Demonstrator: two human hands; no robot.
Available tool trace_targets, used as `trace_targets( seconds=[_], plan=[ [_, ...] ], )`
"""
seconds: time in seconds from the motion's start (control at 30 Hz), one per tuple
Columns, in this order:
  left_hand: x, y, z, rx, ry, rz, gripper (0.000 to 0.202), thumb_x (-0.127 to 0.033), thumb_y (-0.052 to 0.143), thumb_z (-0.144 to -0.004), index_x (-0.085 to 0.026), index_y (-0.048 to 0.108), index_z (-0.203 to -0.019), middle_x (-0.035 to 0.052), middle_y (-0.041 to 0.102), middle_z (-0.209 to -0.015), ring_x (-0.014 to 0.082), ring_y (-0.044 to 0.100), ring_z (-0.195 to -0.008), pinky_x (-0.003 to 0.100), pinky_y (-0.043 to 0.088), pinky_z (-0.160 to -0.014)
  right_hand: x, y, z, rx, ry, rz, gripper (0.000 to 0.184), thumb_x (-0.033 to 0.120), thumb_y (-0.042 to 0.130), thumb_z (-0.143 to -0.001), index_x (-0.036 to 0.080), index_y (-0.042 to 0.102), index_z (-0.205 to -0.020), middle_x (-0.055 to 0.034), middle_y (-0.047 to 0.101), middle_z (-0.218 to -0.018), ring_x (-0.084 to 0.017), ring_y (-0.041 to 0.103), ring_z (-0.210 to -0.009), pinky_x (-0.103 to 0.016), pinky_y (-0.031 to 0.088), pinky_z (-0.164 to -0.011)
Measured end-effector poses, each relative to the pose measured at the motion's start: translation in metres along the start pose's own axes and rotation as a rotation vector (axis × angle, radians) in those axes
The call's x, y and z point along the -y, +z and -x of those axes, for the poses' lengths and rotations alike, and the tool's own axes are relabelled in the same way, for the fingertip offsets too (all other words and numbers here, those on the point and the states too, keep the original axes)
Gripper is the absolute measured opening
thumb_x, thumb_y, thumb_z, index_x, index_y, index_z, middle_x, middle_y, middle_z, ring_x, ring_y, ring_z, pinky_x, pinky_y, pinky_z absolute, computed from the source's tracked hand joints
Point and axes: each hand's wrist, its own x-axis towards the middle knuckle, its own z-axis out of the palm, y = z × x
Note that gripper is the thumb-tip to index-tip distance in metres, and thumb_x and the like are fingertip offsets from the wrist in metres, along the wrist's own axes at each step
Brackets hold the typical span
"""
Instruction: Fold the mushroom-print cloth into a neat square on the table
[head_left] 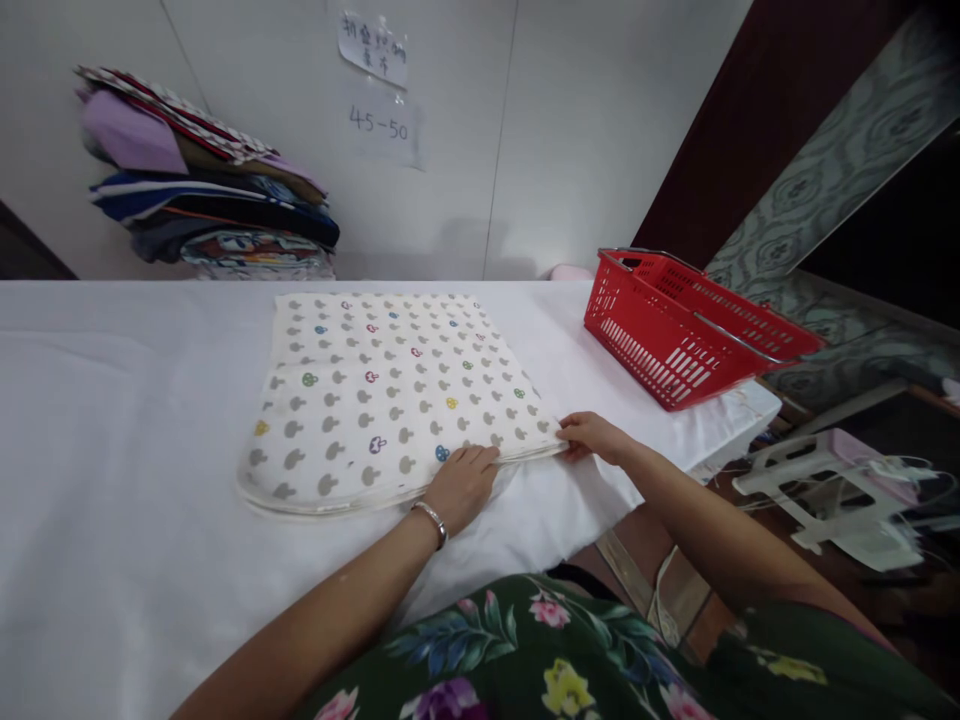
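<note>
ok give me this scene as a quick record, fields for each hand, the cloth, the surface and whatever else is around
left hand: left hand flat on the near edge of the cloth, bracelet on wrist
right hand: right hand pinching the cloth's near right corner
cloth: folded cream cloth with mushroom print, lying flat
surface: white-covered table
right of cloth: red basket at table edge
back left: stack of folded fabrics by the wall
wall: paper notes
</note>
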Motion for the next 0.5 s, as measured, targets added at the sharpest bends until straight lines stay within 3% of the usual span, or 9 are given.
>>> trace_targets(
  seconds=[0.17,0.37,0.5],
  plan=[
    [0.0,0.001,0.001,-0.001,0.013,0.002,0.019,-0.01,0.046,-0.084,-0.015,0.063,-0.083,0.0064,0.061,-0.112,0.0189,0.053,-0.097,0.036,0.041,-0.088,-0.011,-0.001,-0.003,-0.028,0.042,0.068,0.013,0.017,0.065,-0.069,0.012,0.057,-0.078,-0.0031,0.061,-0.05,-0.013,0.058,-0.043,-0.023,0.05,-0.041],
    [0.001,-0.003,0.001,-0.055,-0.006,0.027,0.018,-0.01,0.045,-0.084,-0.015,0.063,-0.082,0.0058,0.061,-0.112,0.0194,0.053,-0.097,0.035,0.042,-0.086,0.001,0.002,0.007,-0.086,-0.074,-0.002,0.037,0.019,0.062,-0.073,0.018,0.048,-0.107,0.0047,0.059,-0.053,-0.011,0.057,-0.044,-0.021,0.05,-0.044],
    [0.001,-0.008,-0.001,-0.031,-0.051,0.067,0.014,-0.012,0.049,-0.082,-0.016,0.063,-0.083,0.0058,0.06,-0.115,0.0198,0.053,-0.098,0.036,0.042,-0.086,0.013,0.001,0.012,-0.051,-0.128,-0.122,0.043,0.017,0.061,-0.073,0.02,0.044,-0.113,0.0036,0.06,-0.058,-0.011,0.059,-0.049,-0.02,0.049,-0.046]
  ],
)
